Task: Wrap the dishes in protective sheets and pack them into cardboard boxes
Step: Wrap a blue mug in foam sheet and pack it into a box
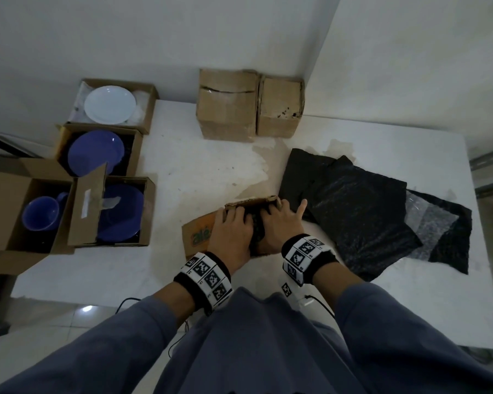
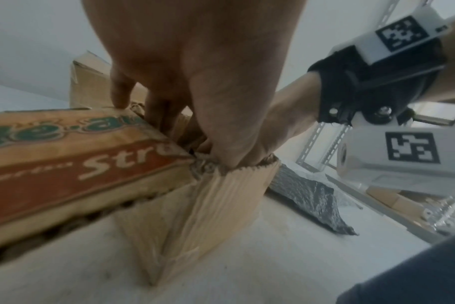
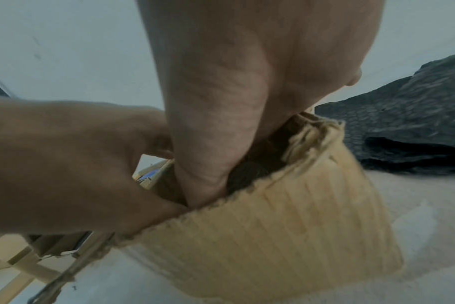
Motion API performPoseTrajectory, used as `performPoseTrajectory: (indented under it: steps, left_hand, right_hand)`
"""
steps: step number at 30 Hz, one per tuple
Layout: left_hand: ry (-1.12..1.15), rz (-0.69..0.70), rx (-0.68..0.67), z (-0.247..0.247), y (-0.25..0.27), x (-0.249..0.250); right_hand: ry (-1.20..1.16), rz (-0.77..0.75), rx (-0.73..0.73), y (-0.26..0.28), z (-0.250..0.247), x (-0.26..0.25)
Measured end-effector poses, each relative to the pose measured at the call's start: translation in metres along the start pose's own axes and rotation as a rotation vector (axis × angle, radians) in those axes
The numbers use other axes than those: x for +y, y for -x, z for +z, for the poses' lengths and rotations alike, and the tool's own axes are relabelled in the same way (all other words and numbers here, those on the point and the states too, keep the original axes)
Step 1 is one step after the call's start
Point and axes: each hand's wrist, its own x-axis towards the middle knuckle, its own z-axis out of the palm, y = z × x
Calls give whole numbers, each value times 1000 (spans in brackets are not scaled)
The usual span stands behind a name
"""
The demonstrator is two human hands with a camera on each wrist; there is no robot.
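Left hand (image 1: 230, 233), right hand (image 1: 279, 223) inside cardboard box (image 1: 195, 236), pressing black-wrapped bundle (image 1: 257, 226).

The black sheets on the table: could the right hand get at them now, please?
Probably yes: the black sheets lie uncovered just beside the right hand, nothing between them, though both hands are now busy inside the small box.

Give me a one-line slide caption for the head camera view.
Both hands, left hand and right hand, press a dark wrapped bundle into a small cardboard box.
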Motion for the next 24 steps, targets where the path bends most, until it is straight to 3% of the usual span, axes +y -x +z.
performPoseTrajectory:
  steps: [15,20,24]
  left_hand:
    - [-20,-45,-67,-2,-1,7]
    - [21,-25,-79,-4,-4,4]
    - [14,-3,-76,-4,-5,3]
  right_hand:
    - [-60,-6,-30,3,-5,0]
    - [-420,6,-3,7,-11,4]
    - [-311,-48,-21,8,-6,7]
